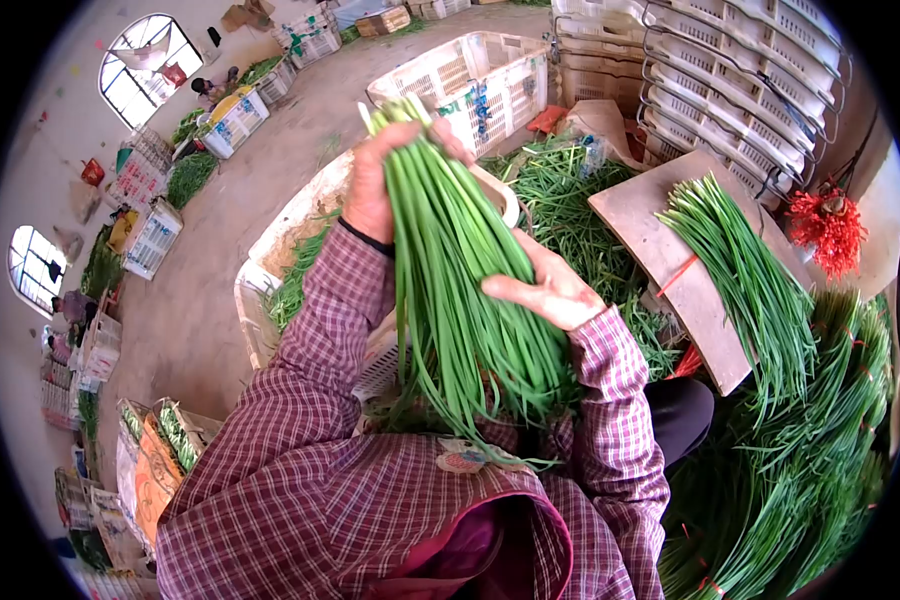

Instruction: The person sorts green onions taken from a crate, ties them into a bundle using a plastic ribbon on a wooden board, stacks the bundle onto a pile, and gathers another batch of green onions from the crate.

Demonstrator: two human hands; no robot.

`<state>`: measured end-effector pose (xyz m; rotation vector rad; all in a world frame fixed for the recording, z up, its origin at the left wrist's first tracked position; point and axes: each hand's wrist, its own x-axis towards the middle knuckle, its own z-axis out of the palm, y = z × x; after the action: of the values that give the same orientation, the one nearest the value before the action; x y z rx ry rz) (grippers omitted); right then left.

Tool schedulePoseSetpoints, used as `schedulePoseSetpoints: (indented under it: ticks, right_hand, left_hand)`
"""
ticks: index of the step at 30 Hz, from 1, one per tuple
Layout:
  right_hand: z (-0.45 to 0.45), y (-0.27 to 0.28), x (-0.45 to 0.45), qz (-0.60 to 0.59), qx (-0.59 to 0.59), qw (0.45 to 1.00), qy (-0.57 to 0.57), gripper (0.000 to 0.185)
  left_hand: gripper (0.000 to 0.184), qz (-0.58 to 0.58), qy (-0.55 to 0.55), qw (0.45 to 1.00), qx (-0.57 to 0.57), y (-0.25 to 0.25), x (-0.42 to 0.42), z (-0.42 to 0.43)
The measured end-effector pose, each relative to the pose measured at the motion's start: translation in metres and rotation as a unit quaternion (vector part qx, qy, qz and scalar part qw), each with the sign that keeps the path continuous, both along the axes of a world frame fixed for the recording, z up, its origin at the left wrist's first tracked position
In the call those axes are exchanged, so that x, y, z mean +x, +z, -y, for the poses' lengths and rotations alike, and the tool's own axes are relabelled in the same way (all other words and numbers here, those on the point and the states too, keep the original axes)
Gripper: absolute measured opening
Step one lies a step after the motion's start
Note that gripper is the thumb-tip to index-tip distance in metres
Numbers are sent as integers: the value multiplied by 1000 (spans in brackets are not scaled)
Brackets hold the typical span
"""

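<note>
A thick bunch of garlic chives (455, 270) hangs in front of my chest, pale stem ends up and green leaves down. My left hand (375, 180) is closed round the stem end at the top. Lower on the right side, my right hand (548, 285) grips the leaves, thumb across the front and fingers partly hidden behind them. To the right, another chive bunch (735, 265) lies on a tilted wooden board (635, 215), with a red tie (677, 275) near it.
Loose chives (580, 210) are heaped behind the board. Tied bunches (790, 480) pile up at the lower right. Red ties (825, 230) hang at the right. White crates (740, 80) are stacked behind, and another crate (510, 75) stands on the floor. Other people (210, 90) sit far left.
</note>
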<state>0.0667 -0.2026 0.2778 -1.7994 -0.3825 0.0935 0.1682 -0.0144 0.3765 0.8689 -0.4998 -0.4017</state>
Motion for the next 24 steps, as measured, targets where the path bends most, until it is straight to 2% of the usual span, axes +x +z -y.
schedulePoseSetpoints:
  ticks: [1, 3, 5, 7, 9, 11, 13, 15, 17, 20, 21, 23, 24]
  right_hand:
    - [10, -14, -3, 21, -39, 999, -20, 86]
    - [34, -21, -17, -51, 13, 998, -26, 61]
    - [63, -47, -23, 74, -66, 990, -101, 39]
    - [80, -63, -27, 33, -77, 985, -150, 29]
    - [93, -75, -27, -34, -105, 974, -198, 31]
    - [99, -88, -32, 8, -353, 887, -297, 29]
    - [114, -104, -29, -132, -446, 826, -318, 28]
    - [127, -118, -34, -175, -464, 809, -315, 28]
    - [138, -124, -39, -162, -416, 823, -350, 36]
    - [132, -92, -45, -67, -320, 848, -419, 42]
    - [131, -87, -45, -5, -304, 848, -433, 38]
    - [121, -68, -44, 83, -197, 873, -439, 30]
    - [103, -42, -47, 138, -169, 871, -440, 20]
  left_hand:
    - [26, 57, -4, 998, -14, 18, 6, -7]
    - [25, 26, -8, 995, -96, 36, 23, -21]
    - [26, 58, 4, 993, -103, 44, 46, -38]
    - [27, 89, 16, 989, -114, 46, 61, -41]
    - [23, 96, 93, 981, -138, 49, 69, -41]
    - [22, 101, 95, 981, -132, 54, 75, -44]
    - [28, 121, 37, 977, -173, 61, 86, -57]
    - [26, 148, 55, 970, -185, 67, 94, -65]
    - [26, 166, 106, 961, -194, 71, 103, -71]
    - [27, 147, 76, 973, -161, 81, 93, -74]
    - [25, 141, 124, 969, -163, 85, 93, -72]
    - [24, 168, 157, 962, -147, 90, 93, -71]
    - [22, 171, 135, 968, -128, 93, 89, -70]
